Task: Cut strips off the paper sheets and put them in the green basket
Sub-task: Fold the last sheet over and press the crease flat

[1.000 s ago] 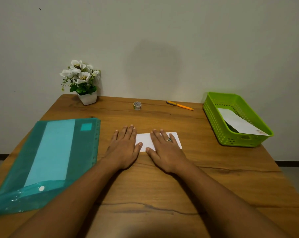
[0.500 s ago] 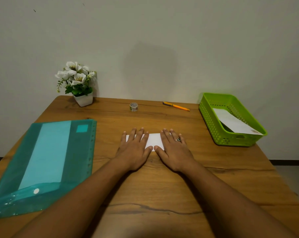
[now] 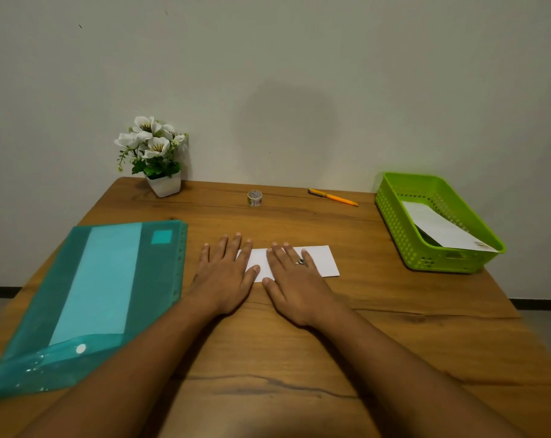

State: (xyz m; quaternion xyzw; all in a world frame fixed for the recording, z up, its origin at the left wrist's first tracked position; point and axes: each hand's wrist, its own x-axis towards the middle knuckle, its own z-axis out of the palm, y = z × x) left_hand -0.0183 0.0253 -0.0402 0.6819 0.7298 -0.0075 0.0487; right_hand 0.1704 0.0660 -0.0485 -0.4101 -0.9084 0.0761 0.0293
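Both hands lie flat w/ fingers spread, gripping nothing. The left hand [image 3: 225, 273] and right hand [image 3: 294, 284] press on a white paper [image 3: 318, 260] in the middle of the bench [image 3: 299, 358]. The green basket [image 3: 394, 226] sits far right w/ one paper in it. Prob. making a fold: press hard, keep edges lined up, don't let it slide.

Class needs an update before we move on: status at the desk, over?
Left hand and right hand flat, open on white paper. One sheet in green basket. Nothing blocking.
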